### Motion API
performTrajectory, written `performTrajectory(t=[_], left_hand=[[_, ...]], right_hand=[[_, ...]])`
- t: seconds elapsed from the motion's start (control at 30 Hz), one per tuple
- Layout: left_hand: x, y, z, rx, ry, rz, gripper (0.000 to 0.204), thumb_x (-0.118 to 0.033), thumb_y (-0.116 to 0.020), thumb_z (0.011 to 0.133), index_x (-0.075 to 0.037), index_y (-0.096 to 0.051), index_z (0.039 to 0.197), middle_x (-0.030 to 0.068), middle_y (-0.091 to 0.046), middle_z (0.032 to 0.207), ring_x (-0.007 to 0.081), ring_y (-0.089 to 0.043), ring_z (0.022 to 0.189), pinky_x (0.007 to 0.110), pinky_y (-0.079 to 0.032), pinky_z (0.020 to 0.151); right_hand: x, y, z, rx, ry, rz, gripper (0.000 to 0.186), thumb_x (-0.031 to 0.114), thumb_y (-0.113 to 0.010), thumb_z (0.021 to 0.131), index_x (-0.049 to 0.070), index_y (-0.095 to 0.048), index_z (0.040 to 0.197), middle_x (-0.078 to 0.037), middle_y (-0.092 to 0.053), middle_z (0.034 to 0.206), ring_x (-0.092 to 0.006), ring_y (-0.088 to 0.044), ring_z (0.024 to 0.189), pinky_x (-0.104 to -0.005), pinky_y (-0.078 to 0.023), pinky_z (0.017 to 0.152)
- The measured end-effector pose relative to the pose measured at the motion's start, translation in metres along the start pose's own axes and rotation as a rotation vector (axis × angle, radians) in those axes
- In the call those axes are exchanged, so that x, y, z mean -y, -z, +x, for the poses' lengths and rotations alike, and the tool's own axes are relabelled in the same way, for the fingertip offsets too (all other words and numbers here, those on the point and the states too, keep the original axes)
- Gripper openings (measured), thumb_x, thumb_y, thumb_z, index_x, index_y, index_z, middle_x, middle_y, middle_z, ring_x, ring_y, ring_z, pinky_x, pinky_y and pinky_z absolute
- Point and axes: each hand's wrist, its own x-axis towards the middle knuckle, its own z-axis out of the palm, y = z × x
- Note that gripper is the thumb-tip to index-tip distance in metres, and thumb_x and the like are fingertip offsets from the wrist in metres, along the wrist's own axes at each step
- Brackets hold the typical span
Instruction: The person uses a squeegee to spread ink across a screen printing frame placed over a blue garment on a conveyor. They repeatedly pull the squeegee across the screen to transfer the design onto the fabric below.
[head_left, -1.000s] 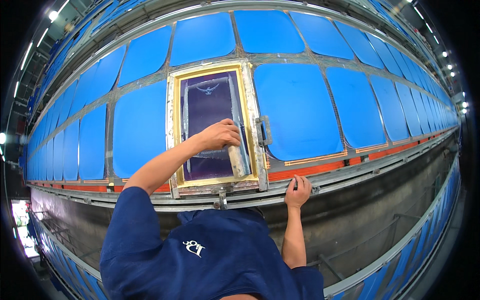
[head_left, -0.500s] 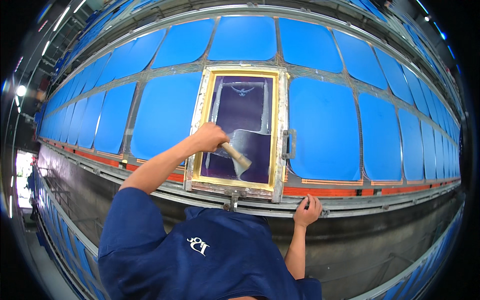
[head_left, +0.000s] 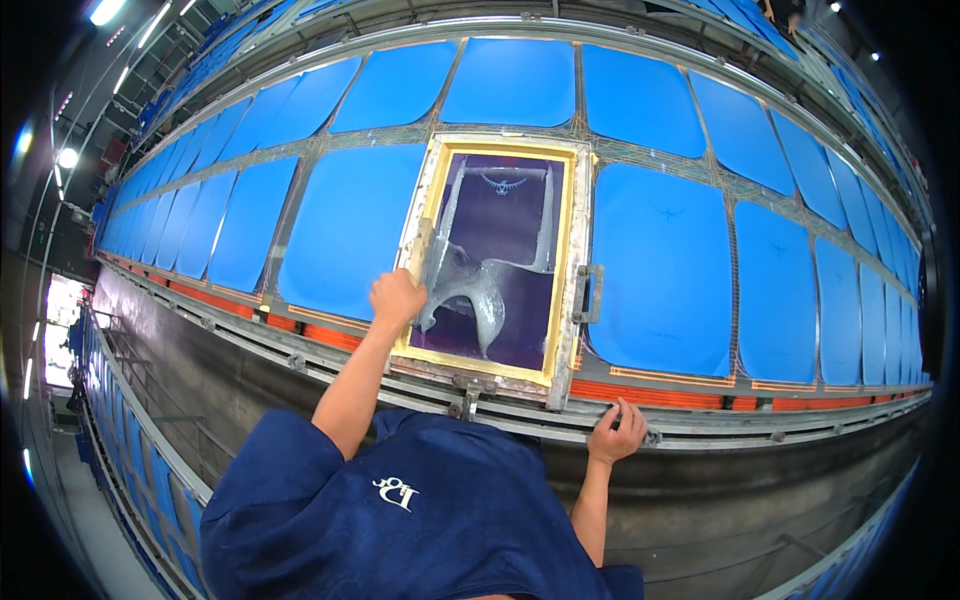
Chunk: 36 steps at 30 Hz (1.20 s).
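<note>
My left hand (head_left: 398, 298) is closed on a beige squeegee (head_left: 424, 245), tilted steeply at the left side of a screen-printing frame (head_left: 584, 230). Within the frame's yellow taped border lies dark purple mesh (head_left: 500, 225), bearing a small pale winged design near its far end. Pale translucent paste (head_left: 485, 300) covers part of the mesh in a curved, arch-like smear, with streaks along both sides. Beside the frame's near right corner, my right hand (head_left: 617, 432) rests at the metal rail (head_left: 700, 430), fingers loosely bent and apart, no tool visible in it.
Two rows of blue panels (head_left: 655, 270) with rounded corners run along the long table on either side of the frame. A metal handle (head_left: 590, 293) sticks out from the frame's right side. An orange-red strip (head_left: 650, 393) follows the table's near edge. Metal railings stand behind me.
My left hand has carried the squeegee leftward from mid-mesh to the frame's left side and turned it more upright. The paste now forms a wider curved smear. My right hand stays at the rail.
</note>
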Motion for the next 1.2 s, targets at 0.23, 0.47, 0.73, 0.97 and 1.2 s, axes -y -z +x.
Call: performTrajectory(t=[0.23,0.47,0.73,0.97,1.2], left_hand=[[-0.042,-0.015,-0.024,0.075,-0.065,-0.113,0.033,-0.026,-0.072,0.076,0.002,-0.072,0.093,0.0279,-0.072,0.088,0.0441,-0.072,0.088,0.054,-0.057,0.082],[-0.071,0.002,-0.015,0.144,-0.216,-0.099,0.032,-0.026,-0.07,0.079,0.0,-0.074,0.096,0.0277,-0.072,0.092,0.0447,-0.071,0.092,0.053,-0.057,0.084],[-0.057,0.008,0.104,-0.027,-0.072,-0.122,0.03,-0.024,-0.073,0.078,0.001,-0.074,0.095,0.026,-0.073,0.1,0.0443,-0.071,0.099,0.051,-0.058,0.086],[-0.076,-0.013,0.127,-0.004,0.001,-0.139,0.03,-0.02,-0.073,0.076,0.003,-0.074,0.096,0.0266,-0.072,0.102,0.0435,-0.071,0.1,0.05,-0.058,0.086],[-0.1,-0.003,0.117,0.157,-0.515,-0.111,0.023,-0.021,-0.071,0.075,-0.006,-0.073,0.092,0.021,-0.073,0.089,0.0412,-0.071,0.088,0.052,-0.057,0.08]], right_hand=[[0.002,-0.002,0.0,-0.002,-0.015,-0.003,0.014,0.01,-0.068,0.085,0.008,-0.075,0.098,-0.009,-0.071,0.1,-0.0314,-0.064,0.097,-0.0449,-0.051,0.089],[0.0,0.001,-0.002,0.065,-0.063,-0.055,0.015,0.013,-0.067,0.087,0.01,-0.075,0.099,-0.009,-0.07,0.105,-0.0319,-0.061,0.105,-0.0454,-0.049,0.092],[0.002,-0.002,-0.002,0.063,-0.074,-0.058,0.014,0.009,-0.068,0.085,0.008,-0.074,0.098,-0.01,-0.069,0.103,-0.0324,-0.061,0.102,-0.0464,-0.049,0.091],[0.011,-0.007,0.02,0.133,-0.153,0.027,0.017,0.007,-0.067,0.088,0.005,-0.074,0.103,-0.014,-0.068,0.108,-0.033,-0.061,0.105,-0.0457,-0.047,0.094],[0.124,-0.069,0.221,0.29,-0.025,0.384,0.024,0.007,-0.068,0.092,0.001,-0.071,0.115,-0.014,-0.069,0.112,-0.0231,-0.066,0.097,-0.0344,-0.054,0.082]])
